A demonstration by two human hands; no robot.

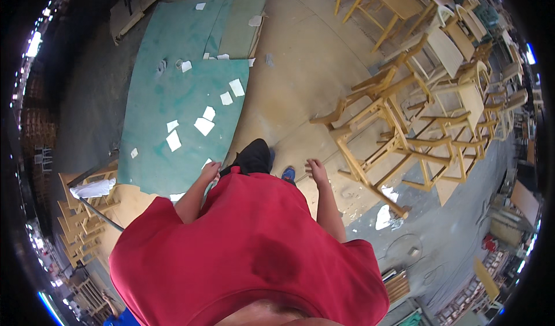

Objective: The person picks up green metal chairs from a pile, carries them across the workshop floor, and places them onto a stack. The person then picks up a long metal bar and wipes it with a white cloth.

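Note:
My left hand point(212, 171) hangs at my side, next to the edge of the green sheet point(156, 100) on the floor. Its fingers are loosely bent, and no object shows in them. My right hand point(316, 171) is held out on the other side, fingers slightly apart, with nothing in it. Below it lies brown floor boarding point(289, 106). The nearest thing on that side is a wooden chair frame point(370, 135), apart from the hand. A blue shoe point(288, 173) shows between my hands.
Wooden chairs point(462, 103) and frames crowd the right side; another wooden chair point(396, 2) stands at the far right. White scraps point(204, 126) lie scattered on the green sheet. On the left, a white cloth point(93, 188) hangs over a bar beside wooden frames point(78, 227). A person's blue sleeve point(121, 319) shows at lower left.

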